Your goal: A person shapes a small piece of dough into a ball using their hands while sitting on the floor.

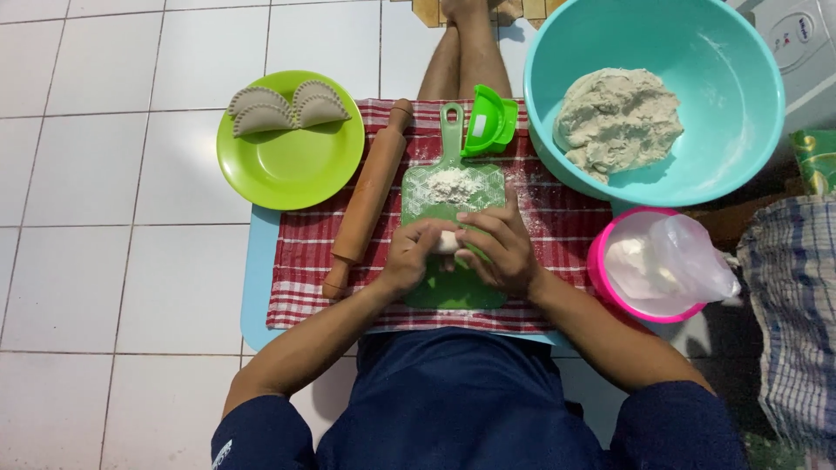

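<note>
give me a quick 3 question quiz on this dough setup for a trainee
1. True or false: the rolling pin lies left of the green board.
2. How many shaped pastries sit on the green plate?
3. What do the left hand and right hand hold between them? A) a spoon B) a small dough piece C) the green press

Key: 1 true. 2 two. 3 B; the big dough mass stays in the teal bowl.
</note>
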